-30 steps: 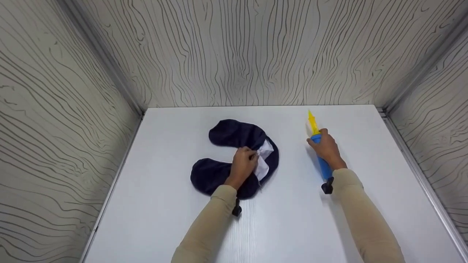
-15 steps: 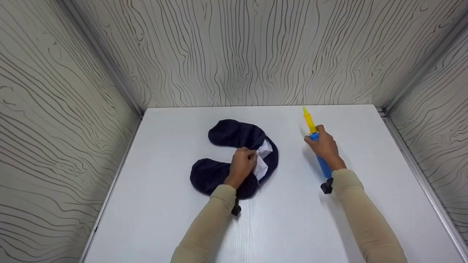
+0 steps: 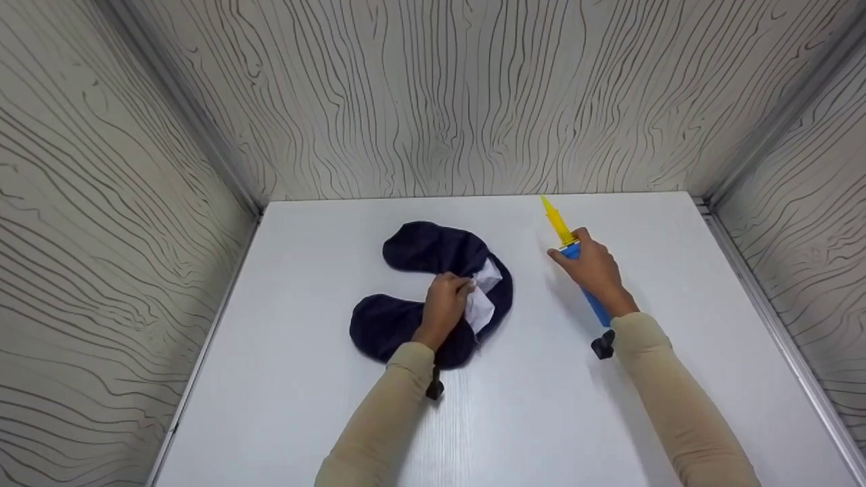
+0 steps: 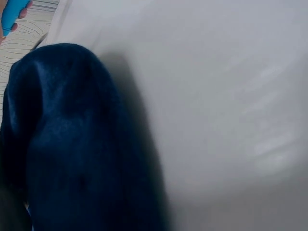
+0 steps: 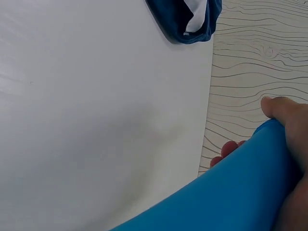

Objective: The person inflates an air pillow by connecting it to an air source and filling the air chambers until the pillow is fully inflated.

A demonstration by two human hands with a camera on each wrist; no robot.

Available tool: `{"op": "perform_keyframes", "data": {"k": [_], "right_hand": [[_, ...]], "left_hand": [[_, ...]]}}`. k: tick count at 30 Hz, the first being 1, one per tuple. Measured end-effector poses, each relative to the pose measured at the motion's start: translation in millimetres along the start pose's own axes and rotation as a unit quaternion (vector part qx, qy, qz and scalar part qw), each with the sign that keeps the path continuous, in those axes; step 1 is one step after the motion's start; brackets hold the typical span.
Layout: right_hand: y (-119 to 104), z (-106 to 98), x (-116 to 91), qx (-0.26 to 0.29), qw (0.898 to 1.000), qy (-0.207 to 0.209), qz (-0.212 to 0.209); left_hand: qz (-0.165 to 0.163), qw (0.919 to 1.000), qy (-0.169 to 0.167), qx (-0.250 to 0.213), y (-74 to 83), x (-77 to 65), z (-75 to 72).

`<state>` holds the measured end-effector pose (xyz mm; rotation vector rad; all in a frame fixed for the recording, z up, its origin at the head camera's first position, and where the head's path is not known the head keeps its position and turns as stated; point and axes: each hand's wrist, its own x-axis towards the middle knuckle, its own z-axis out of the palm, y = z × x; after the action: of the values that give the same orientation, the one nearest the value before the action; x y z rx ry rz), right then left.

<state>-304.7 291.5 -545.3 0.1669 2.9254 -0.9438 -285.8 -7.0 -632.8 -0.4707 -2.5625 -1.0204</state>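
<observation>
A dark navy U-shaped neck pillow [image 3: 409, 247] lies on the white table, its opening facing left. White inner material [image 3: 479, 310] shows through a slit along its curved right side. With bent fingers, my left hand [image 3: 446, 304] pinches the edge of that white material; the exact spot under the fingertips is hidden. To the right, my right hand [image 3: 597, 270] grips a blue hand pump [image 5: 231, 187] round its upper barrel. The pump's yellow tapered nozzle [image 3: 557, 222] points away and to the left. Only the pillow's fabric [image 4: 82, 134] fills the near part of the left wrist view.
The white tabletop [image 3: 291, 406] extends round the pillow and in front of both arms. A wood-patterned back wall [image 3: 433, 101] rises at the far edge, with similar side walls left and right. Small black devices [image 3: 602, 345] sit on both wrists.
My right hand has moved the hand pump a little to the left and away, and its nozzle has tilted further left. My left hand keeps its pinch in nearly the same place.
</observation>
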Motion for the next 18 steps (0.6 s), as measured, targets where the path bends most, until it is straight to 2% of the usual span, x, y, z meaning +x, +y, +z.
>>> {"op": "perform_keyframes", "data": {"k": [5, 12, 18], "right_hand": [[-5.4, 2.1, -5.3, -0.032, 0.998, 0.000, -0.046], [-14.2, 5.9, -13.5, -0.089, 0.989, 0.004, -0.117], [-23.9, 9.4, -21.5, -0.127, 0.981, -0.011, -0.146]], "left_hand": [[0.001, 0.9999, 0.009, 0.006, 1.7, 0.0, -0.2], [0.011, 0.9997, 0.023, 0.004, 3.1, 2.6, 0.3], [0.017, 0.9995, 0.026, 0.009, 1.7, 4.5, -0.5]]}}
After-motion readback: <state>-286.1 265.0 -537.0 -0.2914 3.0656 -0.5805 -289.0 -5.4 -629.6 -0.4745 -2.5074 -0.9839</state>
